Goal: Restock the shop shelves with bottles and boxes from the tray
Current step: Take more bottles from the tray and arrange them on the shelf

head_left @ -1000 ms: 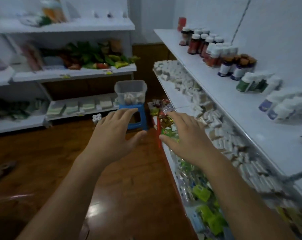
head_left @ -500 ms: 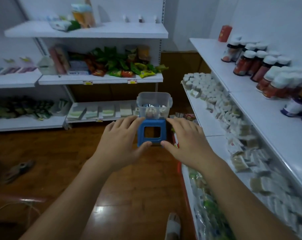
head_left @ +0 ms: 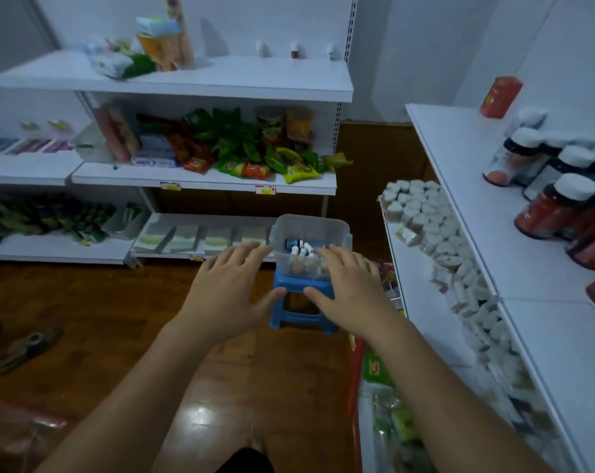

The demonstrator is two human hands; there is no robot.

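The clear plastic tray (head_left: 311,233) sits on a blue stool (head_left: 302,303) on the wooden floor (head_left: 101,336), far centre, between the far shelf unit (head_left: 200,80) and the right shelf (head_left: 514,240). It holds several small bottles (head_left: 301,250). Both arms reach forward. The left hand (head_left: 227,288) is spread, palm down, near the tray's left side; contact cannot be confirmed. The right hand (head_left: 349,288) is likewise spread at the tray's right side, holding nothing. White-capped bottles (head_left: 558,199) stand on the right shelf's top level.
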